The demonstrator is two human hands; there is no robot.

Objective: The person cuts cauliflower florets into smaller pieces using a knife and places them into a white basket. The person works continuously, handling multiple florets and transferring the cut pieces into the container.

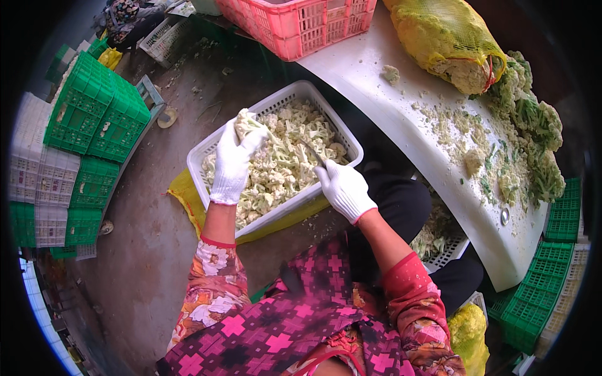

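My left hand point(235, 157), in a white knit glove, grips a cauliflower floret point(248, 126) above the left part of a white plastic basket point(276, 220). Cut cauliflower florets point(282, 174) fill much of that basket. In my right hand point(347, 189), gloved the same way, is a knife point(312, 152) with its blade pointing up and left over the florets; its handle is hidden in my fist. Blade and held floret are apart. Beneath the basket lies a yellow mesh sack point(187, 201).
To the right stands a white table point(400, 120) with cauliflower crumbs, cauliflower heads point(541, 155), a full yellow mesh sack point(437, 42) and a red crate point(301, 28). Green crates point(96, 108) are stacked at left, others point(536, 291) at right. A person point(134, 21) is at the upper left.
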